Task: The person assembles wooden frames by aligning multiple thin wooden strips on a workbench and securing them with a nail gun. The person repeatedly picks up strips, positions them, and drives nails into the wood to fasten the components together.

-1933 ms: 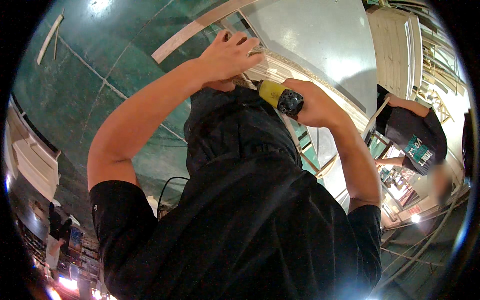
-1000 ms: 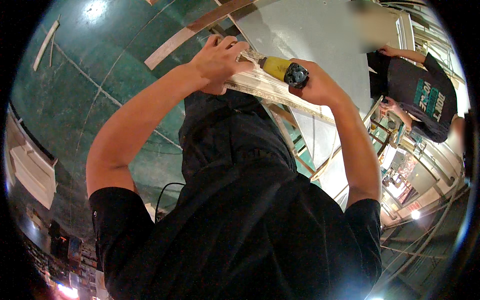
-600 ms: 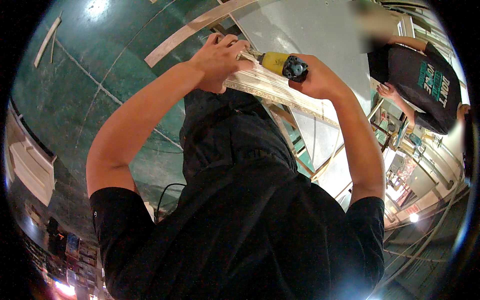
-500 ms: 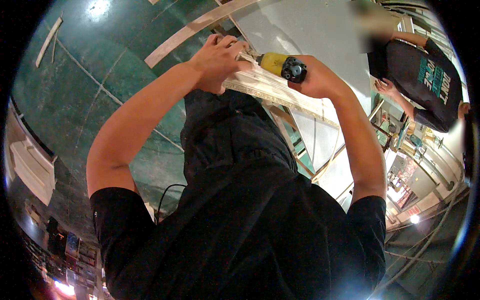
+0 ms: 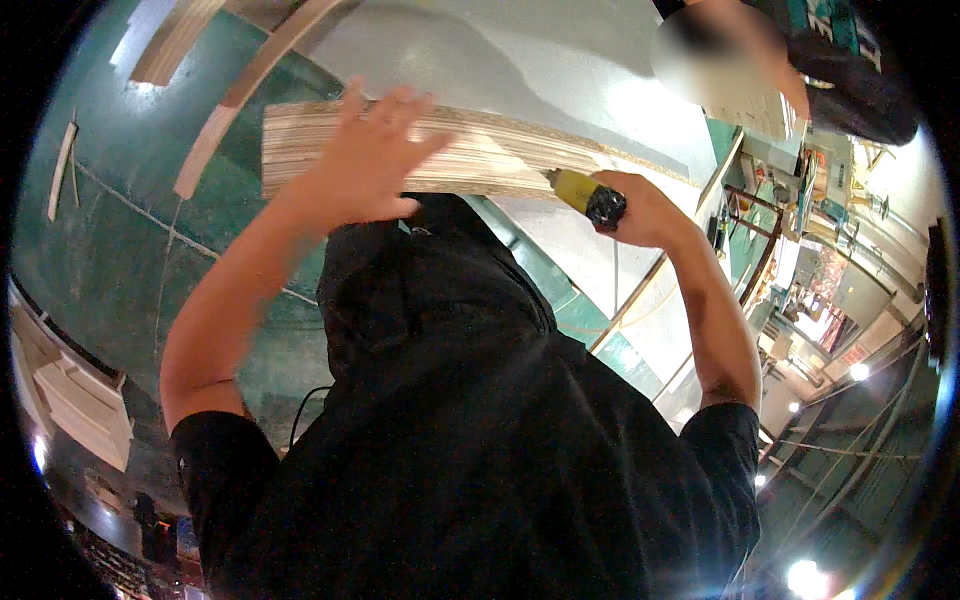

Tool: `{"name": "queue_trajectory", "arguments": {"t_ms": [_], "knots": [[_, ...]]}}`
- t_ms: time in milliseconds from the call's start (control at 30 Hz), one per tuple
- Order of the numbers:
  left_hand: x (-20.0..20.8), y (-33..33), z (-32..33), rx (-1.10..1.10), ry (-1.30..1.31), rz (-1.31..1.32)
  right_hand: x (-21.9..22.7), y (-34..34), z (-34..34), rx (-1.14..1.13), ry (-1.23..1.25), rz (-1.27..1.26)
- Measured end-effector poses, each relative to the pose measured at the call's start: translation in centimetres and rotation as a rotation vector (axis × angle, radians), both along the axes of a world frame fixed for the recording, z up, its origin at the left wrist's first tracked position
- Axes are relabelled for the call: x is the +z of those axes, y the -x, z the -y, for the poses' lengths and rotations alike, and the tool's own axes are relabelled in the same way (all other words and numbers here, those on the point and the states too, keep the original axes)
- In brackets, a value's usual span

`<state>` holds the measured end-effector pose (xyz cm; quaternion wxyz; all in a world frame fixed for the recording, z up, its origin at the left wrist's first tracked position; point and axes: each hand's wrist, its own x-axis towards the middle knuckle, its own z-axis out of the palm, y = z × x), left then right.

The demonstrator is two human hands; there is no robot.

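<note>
My right hand is closed around a nail gun with a yellow body and a black end cap. Its narrow nose points left toward the long edge of a thick bundle of layered wooden strips. My left hand, a little blurred, has its fingers spread above the left half of that bundle and holds nothing. Whether its palm touches the wood cannot be made out. The bundle lies crosswise in front of my body on a pale grey panel, its left end sticking out past the panel.
A curved wooden piece projects over the green floor at the left, with another board beyond. Thin sticks lie on the floor. A person in a dark shirt is at the far right. A thin hose hangs below the nail gun.
My left hand has let go of the wood and moved left, fingers spreading. The nail gun in my right hand has shifted right and nearer. More of the bundle shows, and the view has turned.
</note>
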<state>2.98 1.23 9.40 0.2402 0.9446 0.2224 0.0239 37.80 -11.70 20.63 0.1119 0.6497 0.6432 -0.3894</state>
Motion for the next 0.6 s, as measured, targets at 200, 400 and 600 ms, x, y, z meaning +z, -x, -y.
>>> {"name": "queue_trajectory", "arguments": {"t_ms": [200,400,600], "knots": [[-0.9,-14.9,5.6,-0.117,-0.052,-0.079,-1.4,-5.3,4.9,0.021,-0.094,-0.118],[-2.3,-18.5,6.2,-0.068,-0.029,-0.102,-2.1,-7.3,5.3,0.093,-0.131,-0.197],[-3.5,-17.8,6.3,-0.035,-0.052,0.033,-2.6,-7.8,4.7,0.107,-0.08,-0.208]]}}
